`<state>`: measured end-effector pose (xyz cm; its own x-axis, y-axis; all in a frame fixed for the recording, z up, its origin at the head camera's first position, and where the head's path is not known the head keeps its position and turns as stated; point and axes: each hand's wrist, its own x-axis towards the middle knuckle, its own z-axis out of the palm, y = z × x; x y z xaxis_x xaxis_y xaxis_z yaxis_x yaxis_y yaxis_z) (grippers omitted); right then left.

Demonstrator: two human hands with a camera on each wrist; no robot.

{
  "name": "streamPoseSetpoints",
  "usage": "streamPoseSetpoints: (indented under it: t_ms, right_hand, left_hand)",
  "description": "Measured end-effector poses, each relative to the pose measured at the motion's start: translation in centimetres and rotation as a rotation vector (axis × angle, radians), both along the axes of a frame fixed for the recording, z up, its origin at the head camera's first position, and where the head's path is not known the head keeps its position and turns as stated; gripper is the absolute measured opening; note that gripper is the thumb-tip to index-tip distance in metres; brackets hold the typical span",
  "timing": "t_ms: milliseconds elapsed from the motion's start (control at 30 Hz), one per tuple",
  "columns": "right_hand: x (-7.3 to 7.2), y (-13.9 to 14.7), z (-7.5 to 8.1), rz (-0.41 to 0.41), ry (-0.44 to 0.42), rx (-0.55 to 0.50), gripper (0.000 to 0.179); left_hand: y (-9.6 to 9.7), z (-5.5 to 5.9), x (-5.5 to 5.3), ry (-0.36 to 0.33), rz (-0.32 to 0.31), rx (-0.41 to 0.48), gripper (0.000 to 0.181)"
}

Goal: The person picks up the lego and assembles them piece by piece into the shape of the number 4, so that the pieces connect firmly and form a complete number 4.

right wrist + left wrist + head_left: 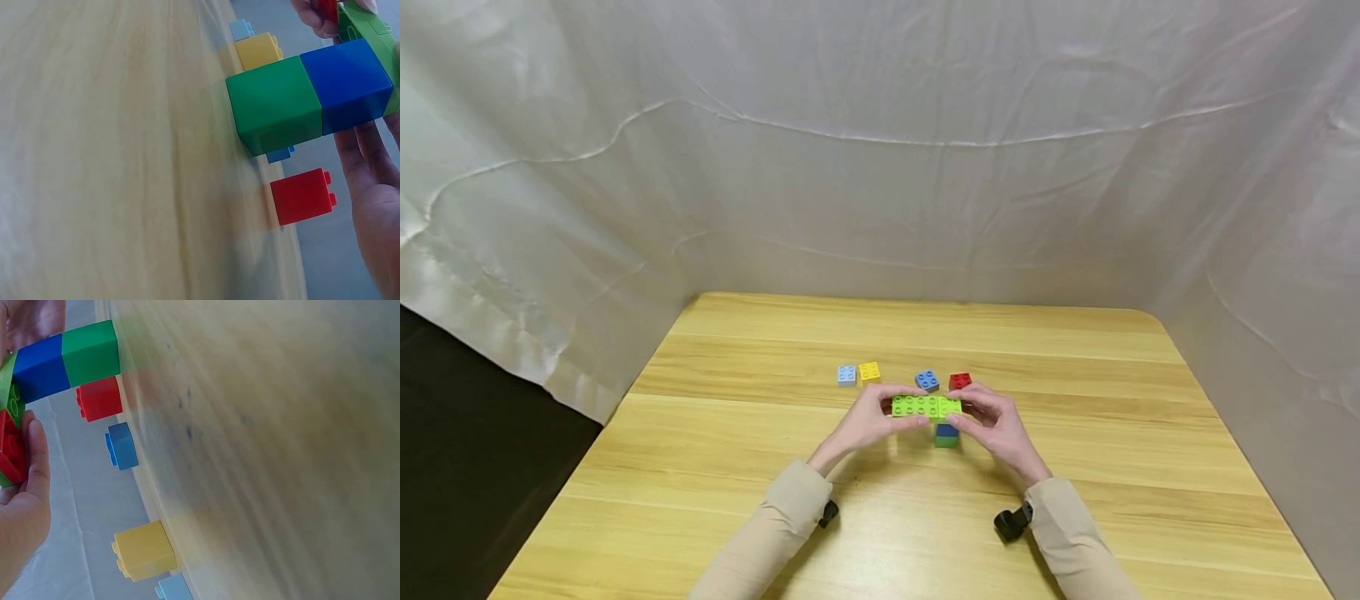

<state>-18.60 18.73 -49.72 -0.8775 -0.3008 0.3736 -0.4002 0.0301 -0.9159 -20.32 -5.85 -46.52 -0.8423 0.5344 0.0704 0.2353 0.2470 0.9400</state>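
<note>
My left hand (pixel 868 417) pinches a long lime-green brick (pixel 915 406) between thumb and fingers. Under that brick's left part is a red brick (pixel 12 450), partly covered by the left fingers. Beside it, my right hand (pixel 1003 425) pinches a short lime-green brick (pixel 950 406), level with the long one and against its end. Below this right end a blue brick (pixel 347 78) sits on a green brick (pixel 275 103), forming an upright column. Whether the column's base touches the table or hovers just over it, I cannot tell.
On the wooden table (pixel 1075 350), behind the hands, lie a light blue brick (pixel 847 376), a yellow brick (pixel 870 372), a blue brick (pixel 927 381) and a red brick (pixel 960 381). Pale cloth (pixel 880 200) hangs around the back and sides.
</note>
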Motion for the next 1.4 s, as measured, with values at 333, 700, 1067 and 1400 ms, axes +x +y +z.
streamPoseSetpoints:
  t_ms: [333, 700, 1067, 1400]
  right_hand:
    - [0.2, 0.0, 0.0, 0.009, -0.018, -0.023, 0.035]
    - [0.2, 0.2, -0.2, 0.051, -0.088, -0.08, 0.043]
    - [-1.5, 2.6, -0.8, -0.162, -0.158, -0.142, 0.046]
    - [-4.2, 3.2, -1.3, -0.162, -0.265, 0.196, 0.06]
  left_hand:
    - [-0.3, 0.0, 0.2, -0.009, -0.011, 0.037, 0.05]
    - [-1.0, 0.2, 0.0, -0.026, 0.01, 0.059, 0.04]
    - [-1.6, -0.1, -0.4, -0.043, 0.008, 0.062, 0.042]
    - [-1.9, 0.1, -0.2, -0.056, 0.007, 0.059, 0.043]
